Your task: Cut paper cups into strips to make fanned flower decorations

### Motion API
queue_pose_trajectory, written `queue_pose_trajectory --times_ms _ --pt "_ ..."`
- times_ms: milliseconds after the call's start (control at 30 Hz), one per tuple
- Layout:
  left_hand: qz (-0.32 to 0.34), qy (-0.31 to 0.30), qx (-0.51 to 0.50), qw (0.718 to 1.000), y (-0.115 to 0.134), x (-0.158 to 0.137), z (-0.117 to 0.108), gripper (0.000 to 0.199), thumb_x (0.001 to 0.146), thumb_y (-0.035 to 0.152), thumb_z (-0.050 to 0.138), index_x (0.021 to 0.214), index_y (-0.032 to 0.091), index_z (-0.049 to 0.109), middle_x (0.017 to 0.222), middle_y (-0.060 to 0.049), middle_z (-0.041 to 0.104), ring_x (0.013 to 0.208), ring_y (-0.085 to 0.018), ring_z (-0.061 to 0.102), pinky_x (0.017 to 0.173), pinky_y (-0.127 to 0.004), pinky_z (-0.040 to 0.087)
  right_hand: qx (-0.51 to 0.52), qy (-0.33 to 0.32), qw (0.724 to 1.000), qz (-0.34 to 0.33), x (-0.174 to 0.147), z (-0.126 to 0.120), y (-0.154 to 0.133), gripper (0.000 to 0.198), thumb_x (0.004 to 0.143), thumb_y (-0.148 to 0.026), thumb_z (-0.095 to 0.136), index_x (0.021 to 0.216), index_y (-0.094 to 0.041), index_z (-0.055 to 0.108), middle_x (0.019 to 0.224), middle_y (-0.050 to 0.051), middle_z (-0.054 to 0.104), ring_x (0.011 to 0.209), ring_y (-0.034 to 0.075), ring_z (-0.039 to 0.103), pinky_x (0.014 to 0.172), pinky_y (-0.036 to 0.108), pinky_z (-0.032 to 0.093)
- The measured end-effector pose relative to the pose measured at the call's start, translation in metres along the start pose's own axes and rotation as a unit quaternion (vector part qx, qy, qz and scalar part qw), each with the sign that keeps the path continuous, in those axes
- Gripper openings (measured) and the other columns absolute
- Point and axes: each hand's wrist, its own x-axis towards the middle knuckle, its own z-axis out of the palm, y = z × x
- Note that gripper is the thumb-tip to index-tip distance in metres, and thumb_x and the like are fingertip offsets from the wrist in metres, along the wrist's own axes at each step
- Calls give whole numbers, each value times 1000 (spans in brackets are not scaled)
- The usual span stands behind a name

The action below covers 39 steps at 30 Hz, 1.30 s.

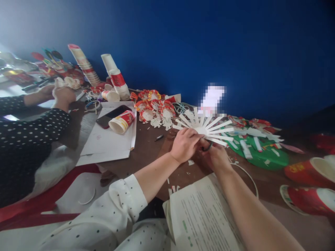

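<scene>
Over the brown table, my left hand (pixel 185 143) is closed on the near edge of a paper cup cut into strips (pixel 201 130). Its white strips fan out flat around the round base. Close beside it, my right hand (pixel 217 157) is closed around scissors (pixel 208 146); only a dark part of the handle shows, and the blades are hidden by the hands and the cup. Below my wrists lies a printed booklet (pixel 201 212), with small paper scraps near its top edge.
Left of my hands are a paper cup (pixel 121 122), a phone (pixel 111 116) and a white folder (pixel 104 144). Stacked cups (pixel 119 83) stand behind. Cut red cups (pixel 157 108) lie ahead; a green disc (pixel 272 157) and red cups (pixel 309 170) are right. A co-worker's hands (pixel 64 94) work far left.
</scene>
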Motion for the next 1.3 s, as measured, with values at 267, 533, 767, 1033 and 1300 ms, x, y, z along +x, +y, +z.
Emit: queue_pose_trajectory --times_ms 267,533,767,1033,1300 --pt "-36 -19 -48 998 28 -6 -11 24 92 30 52 104 26 73 100 -9 70 97 -23 58 93 -39 39 166 130 976 -51 15 -19 16 29 66 -32 83 81 -23 60 77 -4 65 67 10 62 58 22 50" --pt "-405 33 -338 849 35 -5 5 26 75 37 75 94 19 70 74 -5 66 66 -15 57 65 -25 44 117 145 979 -77 10 -12 8 28 67 -31 80 86 -24 61 76 -3 67 70 16 67 56 25 53" --pt "-520 78 -528 667 24 6 10 20 72 30 78 77 13 70 63 -2 64 53 -9 52 54 -22 41 99 77 992 -23 5 -4 10 43 61 -36 86 95 -23 64 84 1 71 77 20 69 57 28 56" --pt "-544 197 -583 571 5 17 -1 19 68 15 80 81 12 67 72 -1 67 59 -7 58 52 -18 42 51 45 995 79 7 -18 15 34 71 -45 81 94 -26 65 83 4 72 70 20 69 43 26 50" --pt "-508 194 -621 564 11 47 -2 14 71 11 78 76 9 65 71 -4 67 63 -10 64 55 -18 49 -55 35 996 55 7 -20 18 43 72 -46 74 105 -22 60 75 4 72 61 21 68 37 24 42"
